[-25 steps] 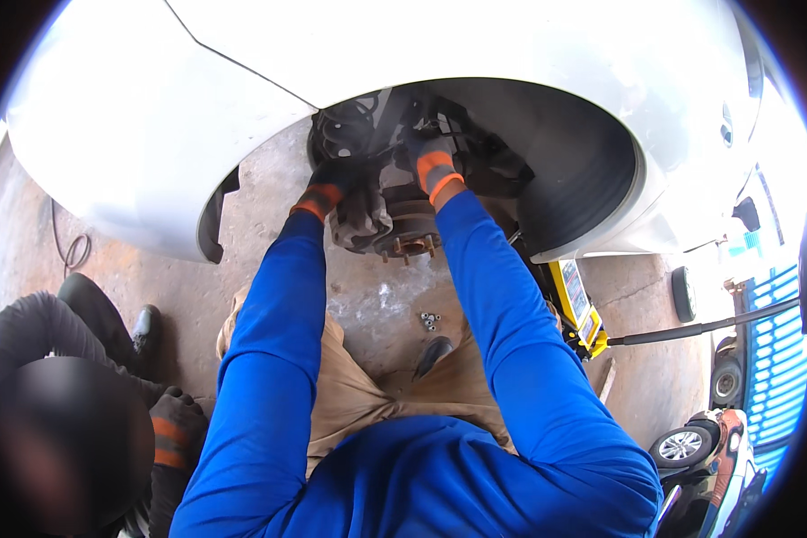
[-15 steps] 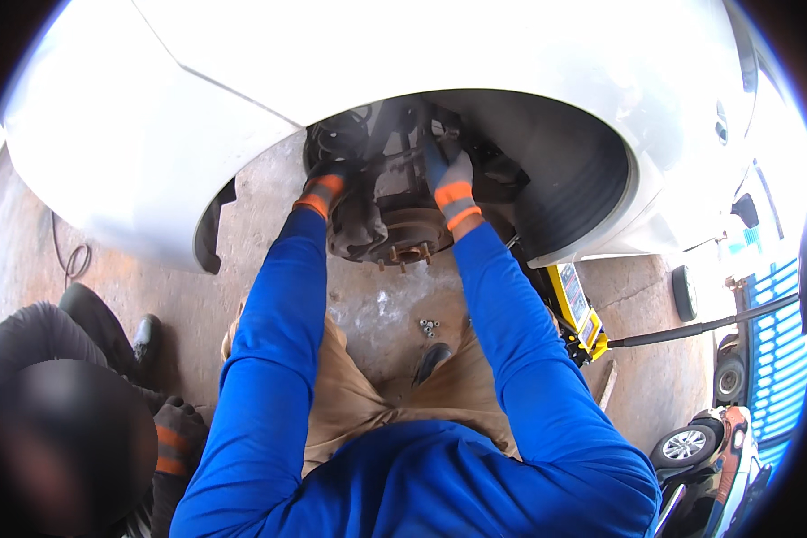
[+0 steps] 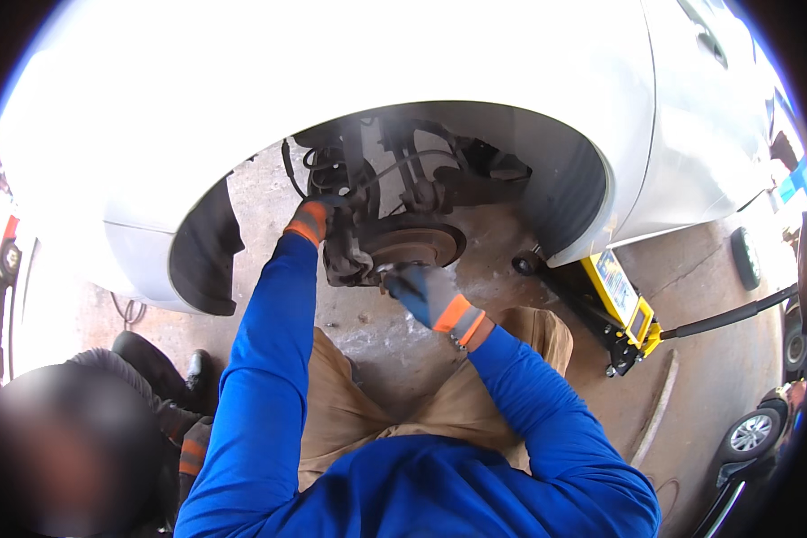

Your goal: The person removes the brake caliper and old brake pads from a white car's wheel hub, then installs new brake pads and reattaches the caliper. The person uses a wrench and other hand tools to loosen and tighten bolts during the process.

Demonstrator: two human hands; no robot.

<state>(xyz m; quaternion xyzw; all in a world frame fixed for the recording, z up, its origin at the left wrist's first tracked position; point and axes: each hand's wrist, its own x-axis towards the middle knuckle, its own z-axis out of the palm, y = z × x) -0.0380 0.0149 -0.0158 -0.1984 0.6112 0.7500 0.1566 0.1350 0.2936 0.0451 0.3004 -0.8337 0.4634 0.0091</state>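
A rusty brake disc [image 3: 421,238] sits in the open wheel arch [image 3: 560,179] of a white car [image 3: 350,54]. My gloved left hand [image 3: 316,217] reaches in at the left, beside the brake caliper [image 3: 343,255] and below the coil spring [image 3: 323,169]; its fingers are hidden behind the parts. In front of the disc, over the hub, is my gloved right hand [image 3: 424,294]. Its fingers are blurred and point toward the hub, and whatever they touch cannot be made out. Both gloves have orange and grey cuffs.
A yellow and black floor jack [image 3: 614,291] stands under the car to the right, its long handle [image 3: 726,314] reaching outward. A person [image 3: 81,448] is close at lower left. Beyond the jack are a loose tyre [image 3: 745,258] and another car's wheel [image 3: 751,432].
My right hand has come down out of the wheel arch to the front of the hub. My left hand stays beside the caliper. The view has shifted, showing more of the jack.
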